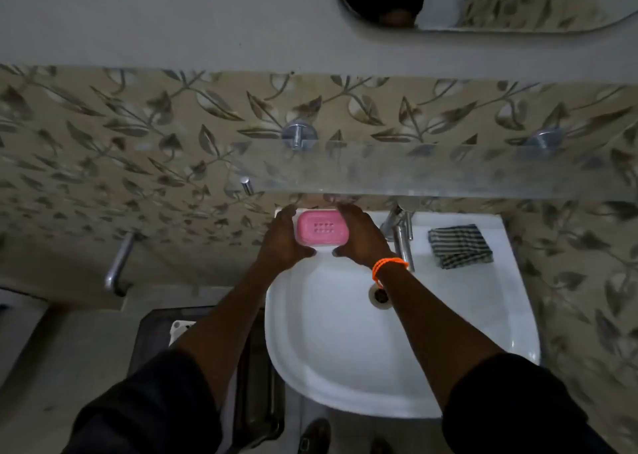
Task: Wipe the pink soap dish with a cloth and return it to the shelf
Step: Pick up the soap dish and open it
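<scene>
Leaf-patterned wall tiles [138, 136] back the white sink [345, 367].

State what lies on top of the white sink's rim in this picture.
On the sink rim lie a folded striped cloth at the right and the pink soap dish, held between the left hand and right hand. The hands hide the dish's ends.

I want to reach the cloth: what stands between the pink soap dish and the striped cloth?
In the head view, the right hand and the tap.
</scene>
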